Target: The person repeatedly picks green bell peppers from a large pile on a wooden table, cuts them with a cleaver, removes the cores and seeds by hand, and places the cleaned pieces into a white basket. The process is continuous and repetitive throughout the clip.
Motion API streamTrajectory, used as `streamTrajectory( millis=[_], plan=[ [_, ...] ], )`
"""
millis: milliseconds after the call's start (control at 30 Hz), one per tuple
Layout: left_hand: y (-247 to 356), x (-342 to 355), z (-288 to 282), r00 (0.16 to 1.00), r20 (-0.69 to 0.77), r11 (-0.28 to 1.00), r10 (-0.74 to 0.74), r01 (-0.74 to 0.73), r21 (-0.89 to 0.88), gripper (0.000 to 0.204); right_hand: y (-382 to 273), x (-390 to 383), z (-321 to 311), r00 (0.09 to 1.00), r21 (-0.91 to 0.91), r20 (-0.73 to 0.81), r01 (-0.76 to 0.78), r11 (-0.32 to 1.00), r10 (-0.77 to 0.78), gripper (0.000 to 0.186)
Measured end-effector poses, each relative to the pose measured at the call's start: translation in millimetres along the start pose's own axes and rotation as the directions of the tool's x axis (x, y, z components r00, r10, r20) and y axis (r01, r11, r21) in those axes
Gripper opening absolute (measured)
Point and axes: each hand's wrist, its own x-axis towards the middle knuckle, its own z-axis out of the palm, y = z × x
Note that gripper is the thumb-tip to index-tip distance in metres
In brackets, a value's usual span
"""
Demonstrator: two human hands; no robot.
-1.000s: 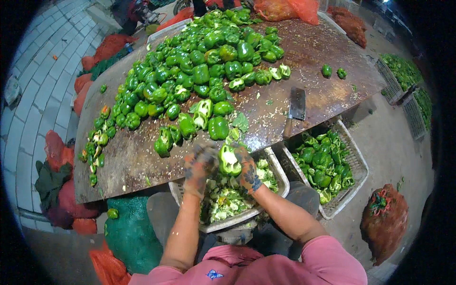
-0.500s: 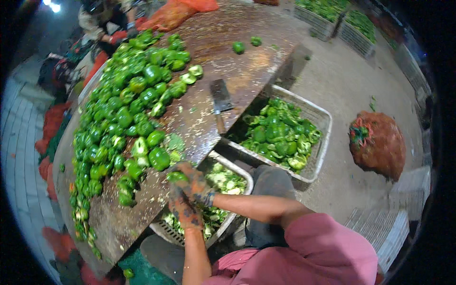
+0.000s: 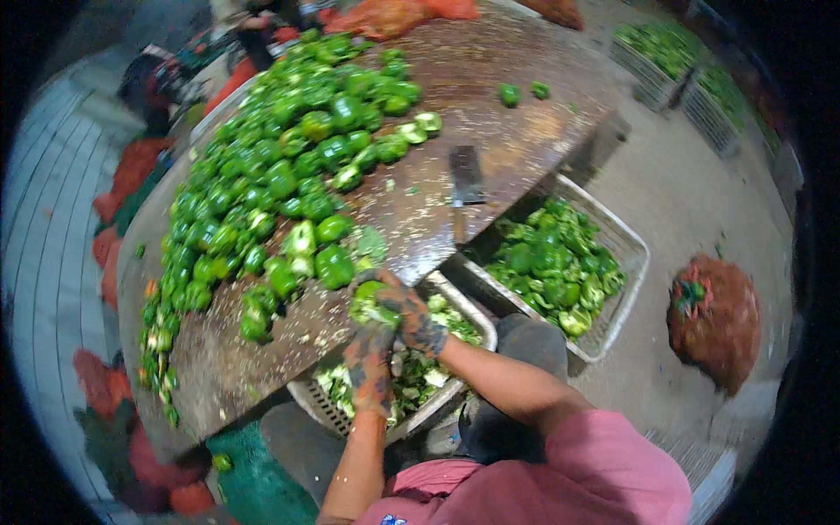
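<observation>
My left hand [image 3: 369,367], in a stained orange and dark glove, is raised above a crate of pale pepper cores and scraps [image 3: 311,394]. Just beside it, my right hand [image 3: 416,319], gloved the same way, has its fingers round a green pepper [image 3: 372,299]. Both hands grip this pepper at the table's near edge, partly hiding it. A heap of whole and cut green peppers [image 3: 280,184] covers the left of the brown table [image 3: 516,61]. A cleaver [image 3: 465,175] with a wooden handle lies to the right of the heap, among scattered seeds.
A crate of opened peppers [image 3: 560,271] stands under the table's right edge. A red mesh sack [image 3: 713,319] lies on the floor at right. Crates of greens [image 3: 652,52] are at back right, filled sacks [image 3: 136,179] along the left. Another person [image 3: 245,22] is at the far side.
The view has swung toward the right over the last second, then slightly back. My hands, overlapped low half a second ago, now hold the pepper a little higher, with the right hand on its right side.
</observation>
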Motion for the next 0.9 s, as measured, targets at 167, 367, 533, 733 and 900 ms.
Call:
streamTrajectory(
  millis=[167, 367, 533, 733, 900],
  plan=[
    [-2.7, 2.8, -16.5, 0.947, 0.273, 0.866, -0.168, 0.274, -0.418, 0.014, -31.9, 10.6, 5.2, 0.868, 0.62, 0.187, -0.467, 0.63, 0.459, 0.048],
    [-14.6, -1.6, -15.2, 0.867, 0.453, 0.657, -0.206, 0.466, -0.592, 0.033, -43.8, 22.5, -3.1, 0.803, 0.379, 0.434, -0.573, 0.726, 0.408, 0.043],
    [-14.7, -4.7, -27.3, 0.883, 0.445, 0.712, -0.151, 0.409, -0.571, 0.025, -66.5, 25.9, 5.5, 0.678, -0.031, 0.47, -0.628, 0.778, 0.565, 0.059],
    [17.3, 2.4, -35.0, 0.983, 0.17, 0.826, -0.071, 0.154, -0.542, 0.017, -55.8, 15.4, 30.2, 0.87, -0.286, 0.111, -0.434, 0.854, 0.48, 0.052],
    [14.6, 16.2, -24.3, 0.99, -0.12, 0.964, 0.079, -0.106, -0.242, 0.014, -43.7, 10.0, 23.6, 0.902, -0.12, -0.058, -0.432, 0.894, 0.428, 0.041]
  ],
)
